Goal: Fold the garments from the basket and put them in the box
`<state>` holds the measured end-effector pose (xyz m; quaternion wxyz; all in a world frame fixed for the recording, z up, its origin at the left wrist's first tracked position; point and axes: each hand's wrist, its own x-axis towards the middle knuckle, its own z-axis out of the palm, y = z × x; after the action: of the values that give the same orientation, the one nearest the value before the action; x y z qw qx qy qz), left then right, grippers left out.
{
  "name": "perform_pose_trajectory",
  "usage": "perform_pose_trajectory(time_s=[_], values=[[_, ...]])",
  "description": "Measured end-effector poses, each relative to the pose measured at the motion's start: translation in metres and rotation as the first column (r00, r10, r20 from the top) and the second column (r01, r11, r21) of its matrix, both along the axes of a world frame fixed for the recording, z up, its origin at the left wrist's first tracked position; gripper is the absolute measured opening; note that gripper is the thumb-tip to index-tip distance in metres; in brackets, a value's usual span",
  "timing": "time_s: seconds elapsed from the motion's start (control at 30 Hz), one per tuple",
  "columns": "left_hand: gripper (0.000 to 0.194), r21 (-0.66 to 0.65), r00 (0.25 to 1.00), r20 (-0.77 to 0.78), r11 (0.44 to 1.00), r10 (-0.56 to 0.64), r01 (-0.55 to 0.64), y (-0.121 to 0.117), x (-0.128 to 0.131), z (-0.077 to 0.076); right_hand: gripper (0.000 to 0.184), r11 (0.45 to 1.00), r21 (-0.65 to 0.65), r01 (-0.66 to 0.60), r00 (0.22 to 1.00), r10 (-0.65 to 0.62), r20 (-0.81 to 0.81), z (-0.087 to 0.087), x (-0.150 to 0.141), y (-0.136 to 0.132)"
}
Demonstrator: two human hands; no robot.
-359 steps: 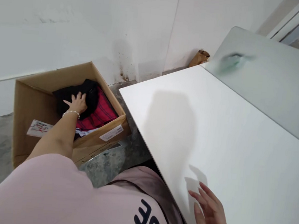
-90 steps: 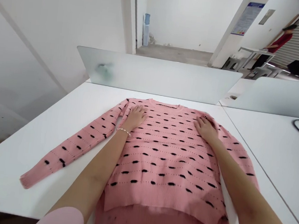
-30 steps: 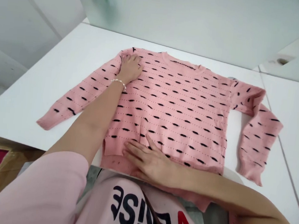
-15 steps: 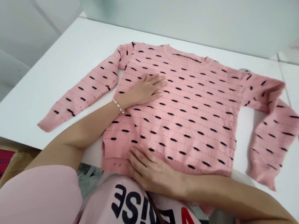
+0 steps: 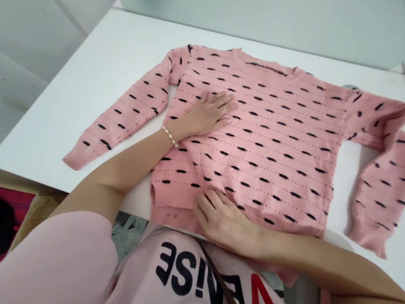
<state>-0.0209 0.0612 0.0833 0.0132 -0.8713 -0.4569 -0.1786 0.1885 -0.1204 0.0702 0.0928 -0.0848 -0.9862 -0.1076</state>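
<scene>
A pink knitted sweater (image 5: 276,130) with black dashes lies spread on the white table (image 5: 59,109), neckline away from me. My left hand (image 5: 211,114), a beaded bracelet at its wrist, rests flat on the chest area with fingers stretched. Down at the ribbed hem, my right hand (image 5: 229,221) has its fingers curled into the knit, closed on the front layer's edge. The fabric puckers just above those fingers. Below the front hem, the back layer shows and hangs over the table edge. The left sleeve lies straight; the right one is bent and twisted.
A pale glassy panel (image 5: 272,20) borders the table's far side. Under the near left edge is a cardboard box (image 5: 35,212) beside dark and red cloth. A round grey object (image 5: 350,86) peeks out behind the right shoulder.
My right hand's fingers have curled in from a flatter pose, bunching the hem. My left hand keeps its place on the sweater. The whole view has shifted slightly.
</scene>
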Motion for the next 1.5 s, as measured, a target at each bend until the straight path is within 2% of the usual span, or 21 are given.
perform_pose_trajectory(time_s=[0.1, 0.17, 0.23, 0.3, 0.47, 0.5, 0.53, 0.6, 0.67, 0.8, 0.87, 0.97, 1.07, 1.17, 1.23, 1.4, 1.5], values=[[0.059, -0.010, 1.000, 0.004, 1.000, 0.003, -0.003, -0.003, 0.001, 0.003, 0.021, 0.995, -0.100, -0.027, 1.000, 0.027, -0.006, 0.010, 0.001, 0.001], [0.059, -0.019, 1.000, 0.003, 1.000, 0.007, -0.007, -0.005, 0.002, 0.005, 0.022, 0.965, -0.258, -0.045, 0.999, 0.046, -0.002, 0.013, 0.002, 0.001], [0.059, -0.024, 1.000, 0.002, 1.000, 0.011, -0.011, -0.007, 0.002, 0.007, 0.023, 0.901, -0.432, -0.040, 0.999, 0.051, 0.013, 0.011, 0.002, 0.000], [0.060, -0.026, 1.000, 0.002, 1.000, 0.012, -0.012, -0.009, 0.002, 0.008, 0.023, 0.838, -0.545, -0.043, 0.998, 0.064, 0.019, 0.007, 0.001, -0.002], [0.060, -0.038, 1.000, -0.005, 0.999, 0.013, -0.013, -0.009, 0.003, 0.009, 0.022, 0.714, -0.685, -0.144, 0.983, 0.183, -0.016, 0.008, 0.001, -0.002], [0.060, -0.040, 1.000, -0.005, 0.999, 0.011, -0.011, -0.009, 0.003, 0.009, 0.022, 0.715, -0.685, -0.138, 0.984, 0.176, -0.014, 0.010, 0.002, -0.001], [0.060, -0.039, 1.000, -0.005, 0.999, 0.010, -0.010, -0.009, 0.003, 0.009, 0.023, 0.742, -0.661, -0.113, 0.988, 0.152, 0.002, 0.012, 0.002, 0.000], [0.061, -0.036, 1.000, -0.008, 0.999, 0.009, -0.010, -0.008, 0.003, 0.009, 0.023, 0.833, -0.553, -0.028, 0.997, 0.066, 0.048, 0.013, 0.003, 0.001], [0.061, -0.034, 1.000, -0.012, 0.999, 0.013, -0.013, -0.008, 0.003, 0.008, 0.024, 0.910, -0.412, 0.043, 0.998, -0.016, 0.068, 0.009, 0.002, 0.002], [0.061, -0.033, 1.000, -0.002, 0.999, 0.013, -0.013, -0.008, 0.002, 0.007, 0.020, 0.977, -0.210, 0.039, 0.999, -0.036, 0.021, -0.009, -0.005, 0.000], [0.060, -0.033, 1.000, 0.004, 0.999, 0.014, -0.013, -0.008, 0.002, 0.007, 0.021, 0.989, -0.148, 0.030, 0.999, -0.031, -0.006, -0.014, -0.007, -0.001], [0.061, -0.033, 1.000, 0.004, 0.999, 0.014, -0.014, -0.008, 0.002, 0.007, 0.022, 0.993, -0.115, 0.012, 1.000, -0.013, -0.008, -0.011, -0.008, -0.001], [0.061, -0.032, 1.000, 0.002, 0.999, 0.012, -0.012, -0.008, 0.002, 0.006, 0.021, 0.969, -0.244, 0.029, 0.999, -0.016, 0.052, -0.001, -0.006, 0.002], [0.061, -0.032, 1.000, -0.005, 0.999, 0.013, -0.013, -0.008, 0.002, 0.007, 0.018, 0.910, -0.410, 0.060, 0.996, -0.025, 0.090, 0.004, -0.004, 0.004], [0.061, -0.037, 1.000, -0.012, 0.999, 0.014, -0.014, -0.009, 0.002, 0.007, 0.017, 0.903, -0.427, 0.041, 0.997, -0.009, 0.077, 0.002, -0.004, 0.002], [0.061, -0.047, 0.999, -0.027, 0.999, 0.018, -0.019, -0.010, 0.003, 0.009, 0.014, 0.963, -0.187, -0.191, 0.980, 0.177, -0.089, -0.011, -0.005, -0.011], [0.060, -0.051, 1.000, -0.019, 0.999, 0.016, -0.017, -0.011, 0.003, 0.009, 0.012, 0.977, -0.106, -0.186, 0.980, 0.176, -0.095, -0.016, -0.005, -0.017]])
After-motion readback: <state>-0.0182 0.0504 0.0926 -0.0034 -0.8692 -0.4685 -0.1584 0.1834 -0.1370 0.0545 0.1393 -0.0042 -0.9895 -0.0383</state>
